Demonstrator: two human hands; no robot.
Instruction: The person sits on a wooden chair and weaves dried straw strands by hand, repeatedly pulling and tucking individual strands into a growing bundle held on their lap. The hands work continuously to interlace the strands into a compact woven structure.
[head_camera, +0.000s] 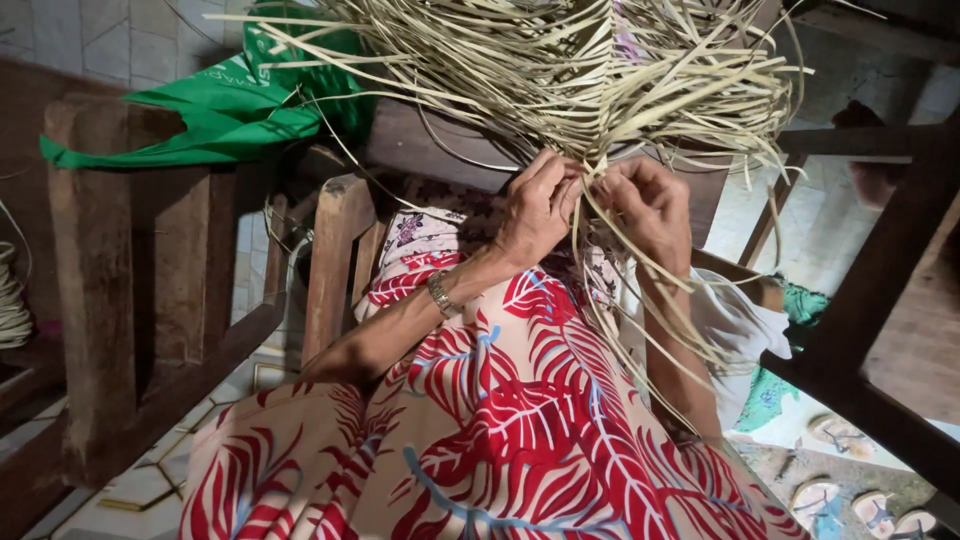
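The head camera looked down over a lap covered in red, white and blue leaf-print cloth. Both hands met at the far middle of the scene, just under a wide fan of pale straw strips that spread away to the left, right and far side. The left hand, a metal watch on its wrist, had its fingers curled together and pinched on strips where they gathered. The right hand, touching it, had its fingers closed on neighbouring strips, probably to hold the crossings tight. Loose strip ends trailed down near the right forearm. A wooden chair frame stood at the left with a green bag draped over it. Sandals lay on the floor at the near right.
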